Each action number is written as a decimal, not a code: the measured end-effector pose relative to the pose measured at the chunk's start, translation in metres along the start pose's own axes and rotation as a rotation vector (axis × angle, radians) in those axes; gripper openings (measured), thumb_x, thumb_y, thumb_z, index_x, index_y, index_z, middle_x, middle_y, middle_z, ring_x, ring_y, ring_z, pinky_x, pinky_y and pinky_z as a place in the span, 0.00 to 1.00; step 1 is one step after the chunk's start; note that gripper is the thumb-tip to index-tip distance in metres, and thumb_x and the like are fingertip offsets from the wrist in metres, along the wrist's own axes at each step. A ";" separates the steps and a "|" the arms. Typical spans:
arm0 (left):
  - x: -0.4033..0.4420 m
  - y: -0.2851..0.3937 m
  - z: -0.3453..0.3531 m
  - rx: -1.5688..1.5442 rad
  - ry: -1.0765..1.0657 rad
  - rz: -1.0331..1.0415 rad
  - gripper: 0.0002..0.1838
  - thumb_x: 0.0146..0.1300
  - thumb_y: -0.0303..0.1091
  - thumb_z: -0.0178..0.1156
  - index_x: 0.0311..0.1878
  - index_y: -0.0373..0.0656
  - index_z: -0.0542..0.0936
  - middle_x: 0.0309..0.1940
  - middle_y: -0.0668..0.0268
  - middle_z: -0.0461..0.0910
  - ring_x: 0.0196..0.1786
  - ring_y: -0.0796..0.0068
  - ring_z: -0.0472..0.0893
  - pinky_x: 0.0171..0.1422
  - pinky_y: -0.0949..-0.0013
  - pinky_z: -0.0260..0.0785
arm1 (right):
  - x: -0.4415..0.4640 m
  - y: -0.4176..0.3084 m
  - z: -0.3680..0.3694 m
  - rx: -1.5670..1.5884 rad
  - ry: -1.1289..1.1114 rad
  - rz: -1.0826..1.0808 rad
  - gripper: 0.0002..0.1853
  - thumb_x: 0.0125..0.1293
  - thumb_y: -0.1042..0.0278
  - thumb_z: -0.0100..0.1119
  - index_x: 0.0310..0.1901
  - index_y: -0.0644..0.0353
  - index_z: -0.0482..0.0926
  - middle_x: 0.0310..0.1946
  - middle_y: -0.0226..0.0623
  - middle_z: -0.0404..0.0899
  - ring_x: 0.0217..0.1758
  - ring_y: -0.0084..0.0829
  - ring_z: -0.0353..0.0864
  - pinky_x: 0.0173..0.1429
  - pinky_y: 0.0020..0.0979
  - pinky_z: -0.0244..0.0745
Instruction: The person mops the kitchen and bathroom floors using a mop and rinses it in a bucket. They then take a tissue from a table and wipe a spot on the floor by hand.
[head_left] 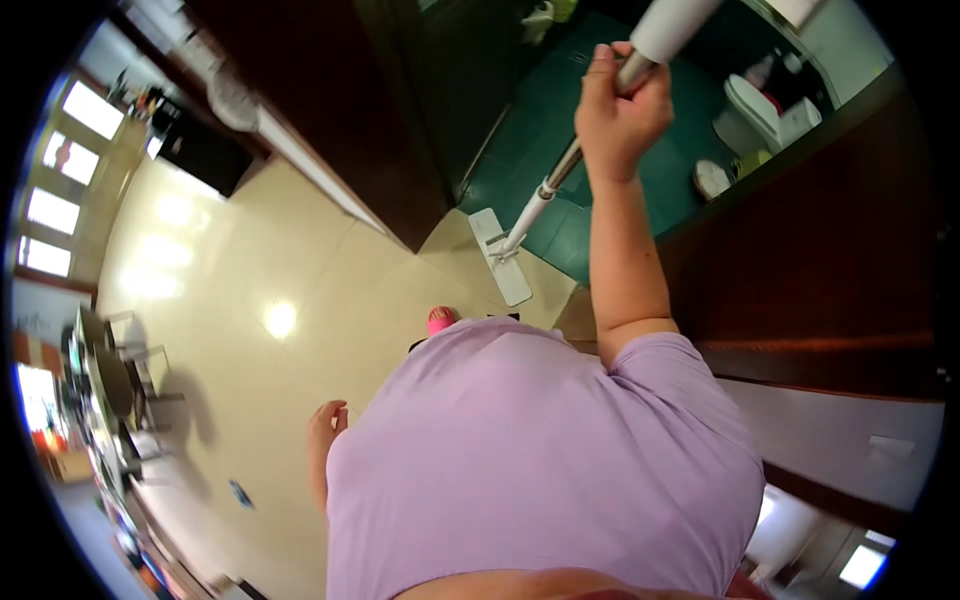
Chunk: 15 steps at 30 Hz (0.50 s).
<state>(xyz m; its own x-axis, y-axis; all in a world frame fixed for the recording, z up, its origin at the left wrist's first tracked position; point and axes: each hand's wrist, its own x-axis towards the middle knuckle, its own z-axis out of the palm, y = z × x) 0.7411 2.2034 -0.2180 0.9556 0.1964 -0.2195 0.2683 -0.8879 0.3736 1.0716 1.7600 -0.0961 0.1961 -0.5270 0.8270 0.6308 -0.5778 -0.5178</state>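
Observation:
My right hand (625,115) is wrapped round the metal pole of a flat mop, just under its thick white grip (672,28). The pole slants down to the left, to a white rectangular mop head (512,283) resting on the floor by the doorway. At my left side hangs my left hand (326,418), its fingers loosely bent and apart, holding nothing that I can see. My torso in a lilac shirt hides most of my legs. One foot in a pink shoe (440,319) shows beneath it.
Dark door frames (340,110) flank the entrance to a green-tiled room (540,95), where a white toilet (752,112) and a round basin-like object (711,180) stand. Chairs and tables (118,385) line the left. A small bluish item (240,494) lies on the shiny beige floor (290,250).

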 end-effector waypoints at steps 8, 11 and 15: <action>0.272 0.118 -0.053 0.050 -0.189 0.547 0.09 0.60 0.26 0.53 0.41 0.37 0.80 0.38 0.56 0.80 0.43 0.57 0.78 0.48 0.62 0.70 | 0.067 0.065 -0.045 -0.236 0.218 0.045 0.09 0.59 0.70 0.62 0.35 0.63 0.73 0.21 0.29 0.76 0.21 0.19 0.76 0.28 0.20 0.71; 0.400 0.159 -0.009 0.059 -0.226 0.713 0.08 0.59 0.26 0.53 0.41 0.38 0.79 0.38 0.57 0.80 0.43 0.56 0.78 0.48 0.61 0.70 | 0.047 0.138 -0.026 -0.286 0.268 0.019 0.09 0.60 0.71 0.61 0.35 0.64 0.72 0.22 0.30 0.75 0.21 0.21 0.76 0.28 0.20 0.72; 0.458 0.253 0.053 0.012 -0.414 0.716 0.10 0.58 0.26 0.54 0.43 0.40 0.78 0.39 0.59 0.79 0.44 0.58 0.77 0.49 0.62 0.69 | 0.063 0.213 -0.050 -0.290 0.345 0.062 0.09 0.59 0.72 0.62 0.35 0.65 0.72 0.25 0.32 0.76 0.22 0.18 0.75 0.28 0.19 0.72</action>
<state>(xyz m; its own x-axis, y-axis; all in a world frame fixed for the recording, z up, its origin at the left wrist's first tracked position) 1.2405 2.0464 -0.2722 0.7720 -0.5858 -0.2466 -0.3926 -0.7446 0.5399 1.1813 1.5727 -0.1657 -0.0657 -0.7144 0.6967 0.3794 -0.6636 -0.6447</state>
